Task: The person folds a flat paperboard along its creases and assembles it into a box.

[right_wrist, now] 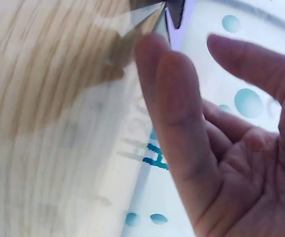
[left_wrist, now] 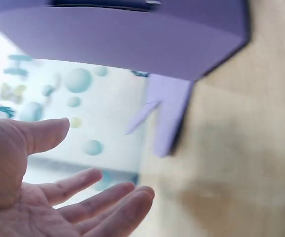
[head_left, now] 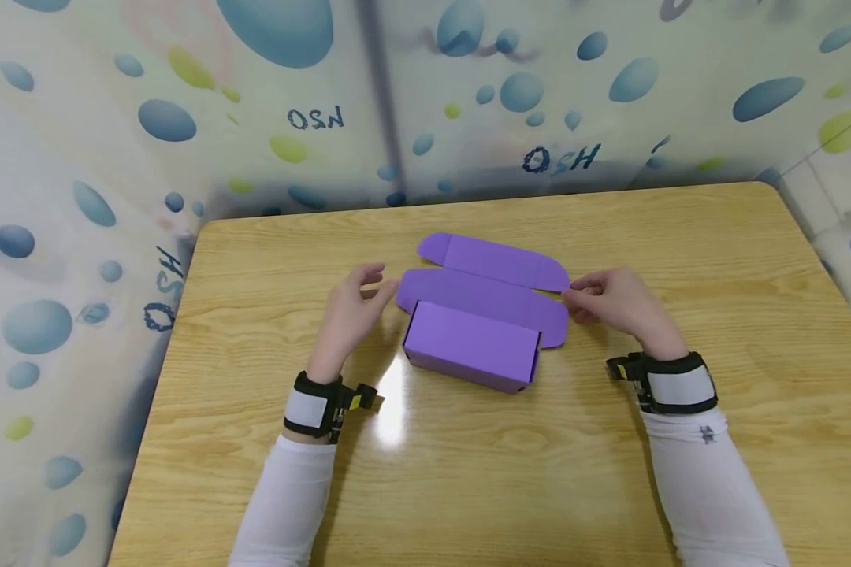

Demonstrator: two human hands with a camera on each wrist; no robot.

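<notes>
A purple cardboard box (head_left: 471, 342) stands on the table, its lid panel (head_left: 468, 291) and front flap (head_left: 507, 261) spread out behind it. Left of the lid panel is my left hand (head_left: 351, 315), fingers loosely bent and thumb near the panel's left end. In the left wrist view, that hand (left_wrist: 78, 202) has nothing between thumb and fingers, and the box (left_wrist: 122, 42) looms above. My right hand (head_left: 617, 303) is by the right ends of the panels. The right wrist view shows this hand (right_wrist: 221, 143) with its thumb and fingers apart, holding nothing; just a purple sliver (right_wrist: 183, 29) appears beyond the fingertips.
The wooden table (head_left: 510, 480) carries the box near its middle. A wall covering (head_left: 411, 102) with blue and green spots rises behind the table's far edge and along its left side. Each wrist wears a strapped camera band (head_left: 679, 386).
</notes>
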